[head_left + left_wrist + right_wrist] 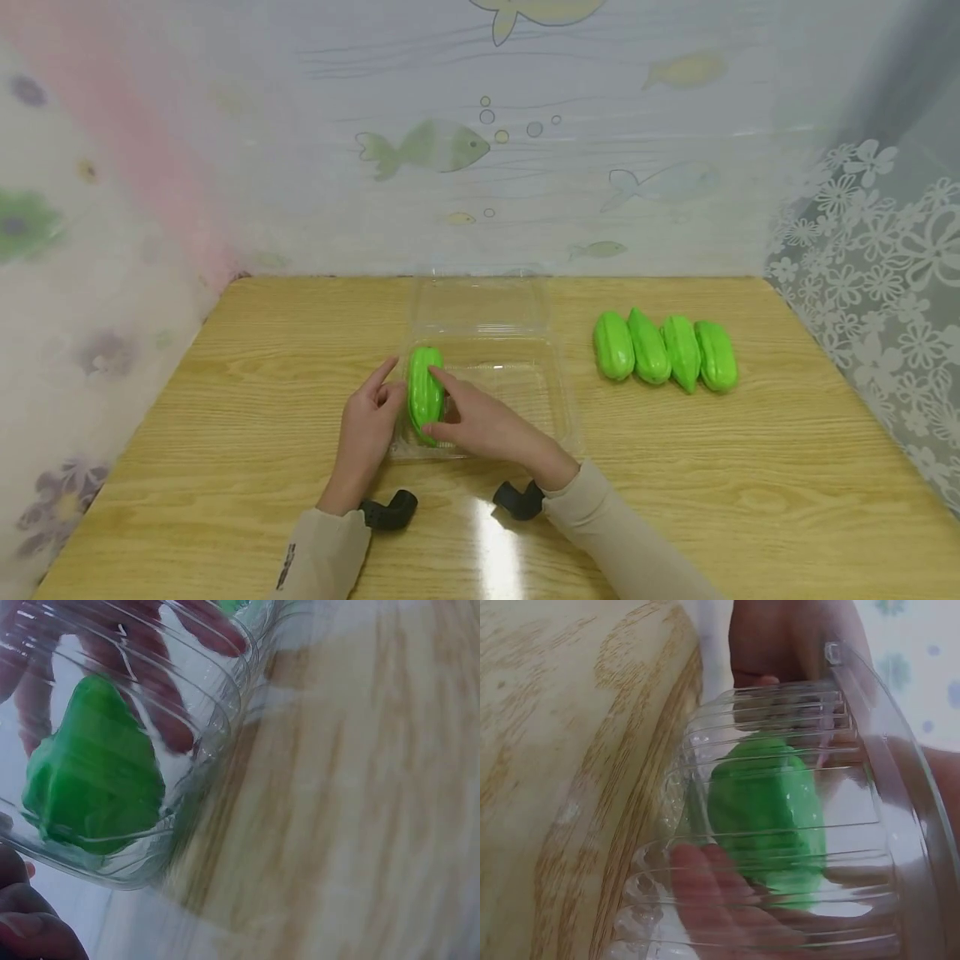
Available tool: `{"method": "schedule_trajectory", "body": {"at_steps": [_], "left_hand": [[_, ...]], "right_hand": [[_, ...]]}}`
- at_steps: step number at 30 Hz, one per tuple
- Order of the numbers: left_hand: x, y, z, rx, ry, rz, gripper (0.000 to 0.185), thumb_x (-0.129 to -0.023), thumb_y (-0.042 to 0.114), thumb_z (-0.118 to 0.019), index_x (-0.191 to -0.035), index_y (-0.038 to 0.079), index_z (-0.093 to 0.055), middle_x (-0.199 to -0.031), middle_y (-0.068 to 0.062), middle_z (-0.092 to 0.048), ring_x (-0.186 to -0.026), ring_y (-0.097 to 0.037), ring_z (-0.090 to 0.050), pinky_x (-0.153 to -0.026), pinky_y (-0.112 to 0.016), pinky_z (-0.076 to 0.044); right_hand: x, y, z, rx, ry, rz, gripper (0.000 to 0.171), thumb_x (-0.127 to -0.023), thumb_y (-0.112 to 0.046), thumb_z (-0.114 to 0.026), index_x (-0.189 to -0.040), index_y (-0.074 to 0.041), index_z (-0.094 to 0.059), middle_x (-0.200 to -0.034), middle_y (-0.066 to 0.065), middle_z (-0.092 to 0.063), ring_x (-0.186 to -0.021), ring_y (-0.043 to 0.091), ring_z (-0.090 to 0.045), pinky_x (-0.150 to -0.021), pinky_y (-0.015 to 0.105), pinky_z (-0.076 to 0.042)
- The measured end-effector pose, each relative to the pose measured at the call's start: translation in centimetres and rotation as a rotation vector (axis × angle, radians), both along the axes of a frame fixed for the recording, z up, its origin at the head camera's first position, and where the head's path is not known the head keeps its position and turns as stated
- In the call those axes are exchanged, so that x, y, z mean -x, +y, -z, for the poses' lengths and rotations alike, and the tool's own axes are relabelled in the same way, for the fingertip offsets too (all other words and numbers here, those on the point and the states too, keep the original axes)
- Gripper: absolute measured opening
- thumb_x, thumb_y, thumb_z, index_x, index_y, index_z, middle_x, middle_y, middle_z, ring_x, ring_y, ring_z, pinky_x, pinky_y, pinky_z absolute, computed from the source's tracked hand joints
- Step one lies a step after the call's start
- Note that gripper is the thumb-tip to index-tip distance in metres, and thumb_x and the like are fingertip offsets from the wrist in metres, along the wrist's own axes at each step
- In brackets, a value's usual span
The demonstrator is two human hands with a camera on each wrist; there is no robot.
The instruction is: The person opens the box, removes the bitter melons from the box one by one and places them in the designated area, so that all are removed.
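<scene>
A clear plastic clamshell box (525, 379) lies open on the wooden table. A green ridged toy vegetable (425, 392) sits at its left end. My right hand (444, 405) reaches into the box and pinches the vegetable, index finger on top and thumb at its near end. My left hand (388, 385) rests against the outside of the box's left wall with straight fingers. In the left wrist view the vegetable (94, 780) shows through the ribbed wall (217, 727), with right-hand fingers (150, 690) behind it. The right wrist view shows the vegetable (769, 810) and my thumb (712, 892) through the plastic.
Several more green toy vegetables (665, 352) lie in a row on the table's right side. The box's lid (480, 304) is folded back towards the rear. Patterned curtains enclose the table on the left, back and right. Black wrist mounts (390, 510) sit near the front edge.
</scene>
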State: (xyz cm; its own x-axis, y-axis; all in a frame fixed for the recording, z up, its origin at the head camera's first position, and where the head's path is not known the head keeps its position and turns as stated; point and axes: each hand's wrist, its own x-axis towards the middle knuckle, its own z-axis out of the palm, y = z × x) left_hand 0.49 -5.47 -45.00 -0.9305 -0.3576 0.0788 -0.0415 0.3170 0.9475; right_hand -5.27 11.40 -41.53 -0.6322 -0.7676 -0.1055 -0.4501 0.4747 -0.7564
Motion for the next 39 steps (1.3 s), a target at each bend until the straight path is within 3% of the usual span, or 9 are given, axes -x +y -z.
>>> {"method": "schedule_trajectory", "body": {"at_steps": [8, 18, 20, 22, 25, 32, 39], "left_hand": [[0.1, 0.0, 0.1, 0.028, -0.012, -0.015, 0.043, -0.088, 0.039, -0.052, -0.130, 0.029, -0.045, -0.061, -0.004, -0.042, -0.053, -0.013, -0.034, -0.056, -0.027, -0.035], [0.3, 0.0, -0.1, 0.012, -0.038, -0.006, 0.048, -0.086, 0.039, -0.056, -0.131, 0.028, -0.044, -0.059, -0.004, -0.042, -0.049, -0.012, -0.032, -0.049, -0.026, -0.032], [0.3, 0.0, -0.1, 0.008, -0.042, 0.002, 0.050, -0.085, 0.040, -0.057, -0.132, 0.027, -0.044, -0.059, -0.004, -0.042, -0.048, -0.011, -0.032, -0.048, -0.025, -0.031], [0.0, 0.3, -1.0, 0.009, -0.055, 0.012, 0.052, -0.086, 0.037, -0.057, -0.133, 0.022, -0.042, -0.058, -0.003, -0.042, -0.047, -0.009, -0.032, -0.046, -0.025, -0.030], [0.1, 0.2, -1.1, 0.010, -0.069, 0.022, 0.056, -0.085, 0.039, -0.059, -0.134, 0.021, -0.041, -0.058, -0.002, -0.041, -0.046, -0.006, -0.031, -0.045, -0.024, -0.029], [0.6, -0.1, 0.0, 0.032, -0.070, 0.014, 0.066, -0.076, 0.055, -0.060, -0.133, 0.026, -0.041, -0.058, -0.002, -0.041, -0.046, -0.008, -0.032, -0.044, -0.026, -0.029], [0.6, 0.1, 0.1, 0.029, -0.055, 0.012, 0.060, -0.080, 0.050, -0.059, -0.133, 0.029, -0.040, -0.057, -0.002, -0.043, -0.047, -0.011, -0.032, -0.046, -0.026, -0.031]], "right_hand": [[0.2, 0.1, 0.1, 0.057, -0.065, 0.064, 0.072, -0.087, -0.038, -0.056, -0.143, -0.017, -0.017, -0.124, 0.003, -0.049, -0.104, 0.014, -0.052, -0.082, 0.029, -0.043], [0.4, 0.3, 0.1, 0.128, -0.196, 0.095, 0.073, -0.085, -0.037, -0.058, -0.143, -0.022, -0.015, -0.127, 0.008, -0.045, -0.097, 0.016, -0.056, -0.061, 0.030, -0.049], [0.4, 0.3, 0.1, 0.128, -0.198, 0.094, 0.075, -0.085, -0.038, -0.058, -0.144, -0.023, -0.013, -0.127, 0.008, -0.045, -0.098, 0.015, -0.056, -0.062, 0.029, -0.049], [0.4, 0.4, 0.1, 0.132, -0.208, 0.096, 0.076, -0.085, -0.039, -0.058, -0.144, -0.024, -0.012, -0.127, 0.007, -0.045, -0.098, 0.015, -0.056, -0.062, 0.029, -0.049], [0.4, 0.4, 0.1, 0.131, -0.210, 0.097, 0.078, -0.084, -0.040, -0.058, -0.144, -0.024, -0.010, -0.125, 0.007, -0.046, -0.096, 0.014, -0.056, -0.063, 0.029, -0.049], [0.6, 0.3, 0.1, 0.146, -0.200, 0.095, 0.081, -0.083, -0.035, -0.062, -0.144, -0.021, -0.010, -0.123, 0.008, -0.046, -0.097, 0.017, -0.056, -0.063, 0.027, -0.049], [0.7, 0.3, 0.2, 0.127, -0.158, 0.104, 0.082, -0.081, -0.022, -0.062, -0.144, -0.018, -0.011, -0.119, 0.008, -0.046, -0.090, 0.015, -0.056, -0.066, 0.027, -0.047]]}}
